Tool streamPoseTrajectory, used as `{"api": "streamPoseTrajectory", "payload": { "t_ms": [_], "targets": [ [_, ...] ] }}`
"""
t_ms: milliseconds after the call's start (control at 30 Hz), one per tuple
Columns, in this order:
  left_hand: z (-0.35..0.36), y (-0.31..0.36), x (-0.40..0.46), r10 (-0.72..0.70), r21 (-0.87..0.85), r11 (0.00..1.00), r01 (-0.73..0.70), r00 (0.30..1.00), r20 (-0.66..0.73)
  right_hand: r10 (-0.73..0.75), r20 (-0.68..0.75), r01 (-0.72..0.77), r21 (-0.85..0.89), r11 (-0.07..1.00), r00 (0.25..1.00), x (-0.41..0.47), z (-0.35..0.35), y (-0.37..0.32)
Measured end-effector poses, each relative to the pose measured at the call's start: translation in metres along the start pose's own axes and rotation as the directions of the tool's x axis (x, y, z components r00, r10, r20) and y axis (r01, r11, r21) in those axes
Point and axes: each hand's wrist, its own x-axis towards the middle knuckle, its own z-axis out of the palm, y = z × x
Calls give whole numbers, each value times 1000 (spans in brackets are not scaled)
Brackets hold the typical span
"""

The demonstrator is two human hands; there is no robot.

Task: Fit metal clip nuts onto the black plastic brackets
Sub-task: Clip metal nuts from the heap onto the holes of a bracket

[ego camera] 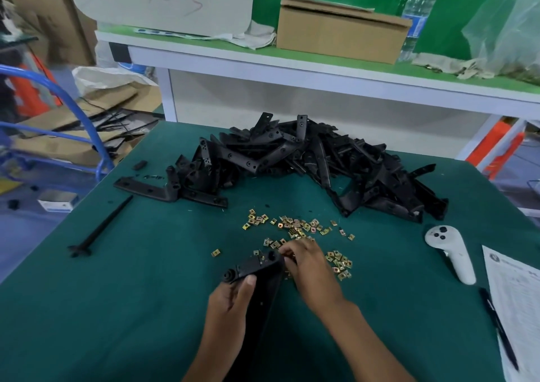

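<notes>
My left hand (230, 299) grips a black plastic bracket (257, 264) near its bend, thumb on top, above the green table. My right hand (306, 261) has its fingers curled at the bracket's upper corner, pinching a small gold clip nut (285, 253) against the plastic. Several loose gold clip nuts (295, 226) lie scattered just beyond my hands, and another cluster (340, 263) sits right of my right hand. A big pile of black brackets (306, 159) fills the far middle of the table.
A white handheld controller (450, 251) lies at the right, with a printed sheet (517, 299) and a black pen (498, 326) by the table's right edge. A black spike-shaped part (99, 231) lies at the left. A shelf (292, 62) with a cardboard box (342, 30) stands behind.
</notes>
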Motion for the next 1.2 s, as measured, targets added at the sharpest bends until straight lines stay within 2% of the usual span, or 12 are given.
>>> {"api": "streamPoseTrajectory", "payload": {
  "t_ms": [67, 133, 233, 267, 333, 400, 567, 700, 900, 1200],
  "targets": [
    [0, 1, 0, -30, -34, 999, 31, 999, 21, 19, -53, -13, 112, 994, 998, -1, -7, -1],
    [0, 3, 0, -19, -14, 1000, 20, 998, 53, 83, -68, -59, 300, 952, 994, -4, -18, -3],
    [-2, -1, 1, 15, -8, 1000, -15, 997, 80, 167, 94, -188, 634, 750, 982, -10, -41, -11],
    [-3, -2, 1, 14, -17, 1000, -13, 996, 89, 154, 148, -214, 697, 685, 977, -13, -48, -15],
    [-3, -7, 1, 29, -12, 1000, -28, 993, 113, 114, 217, -240, 747, 620, 969, -17, -62, -22],
    [-2, -8, -1, 52, 39, 998, -58, 988, 147, 75, 260, -248, 737, 629, 963, -20, -74, -29],
    [3, -4, -5, 102, 187, 972, -142, 973, 209, 19, 250, -177, 629, 757, 968, -22, -84, -38],
    [2, -7, -7, 161, 262, 939, -222, 958, 236, -12, 342, -217, 622, 752, 940, -23, -83, -47],
    [4, -10, -6, 146, 307, 926, -221, 957, 250, -28, 285, -140, 554, 821, 958, -17, -80, -60],
    [5, -13, -5, 185, 325, 910, -257, 954, 238, -16, 341, -170, 508, 844, 940, -14, -75, -58]
  ]
}}
